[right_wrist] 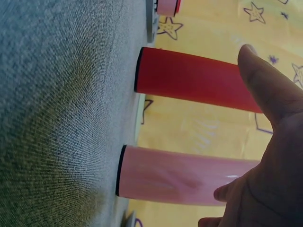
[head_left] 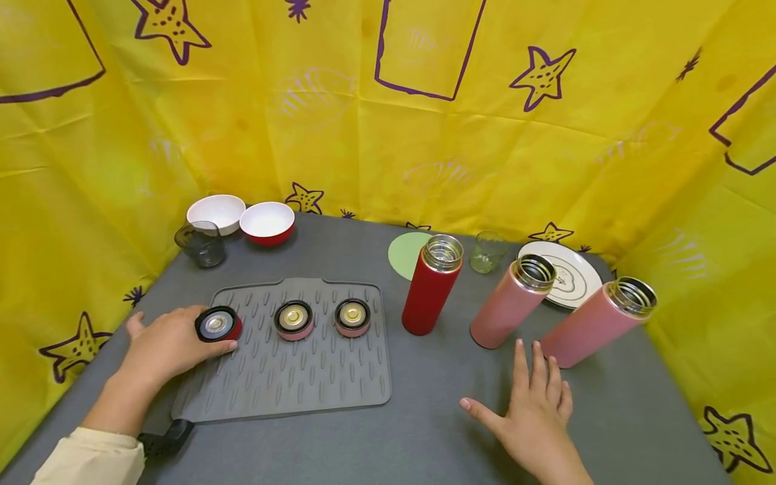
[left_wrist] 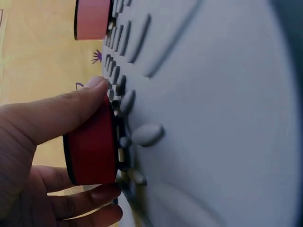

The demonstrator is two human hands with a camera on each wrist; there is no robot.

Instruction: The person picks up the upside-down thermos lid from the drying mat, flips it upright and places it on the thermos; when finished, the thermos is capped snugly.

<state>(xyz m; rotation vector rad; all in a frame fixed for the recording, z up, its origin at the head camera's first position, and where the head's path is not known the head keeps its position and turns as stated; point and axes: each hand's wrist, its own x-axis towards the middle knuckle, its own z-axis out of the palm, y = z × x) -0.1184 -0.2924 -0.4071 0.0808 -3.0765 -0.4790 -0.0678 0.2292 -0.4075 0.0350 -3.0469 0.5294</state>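
Observation:
My left hand (head_left: 166,343) holds a red bottle lid (head_left: 219,325) between thumb and fingers, at the left side of the grey drying mat (head_left: 303,377). The left wrist view shows the lid's red side (left_wrist: 93,149) against the ridged mat. Two pink lids (head_left: 294,319) lie on the mat, inner side up. My right hand (head_left: 536,417) has its fingers spread, in front of a pink bottle (head_left: 506,306) and a second pink bottle (head_left: 588,330). A red bottle (head_left: 429,289) stands to their left. All three bottles are upright, without lids.
Two bowls (head_left: 267,223) and a dark glass (head_left: 203,244) stand at the back left. Behind the bottles are a green disc (head_left: 405,256), a clear glass (head_left: 487,253) and a white plate (head_left: 576,273). A yellow patterned curtain (head_left: 339,121) encloses the table.

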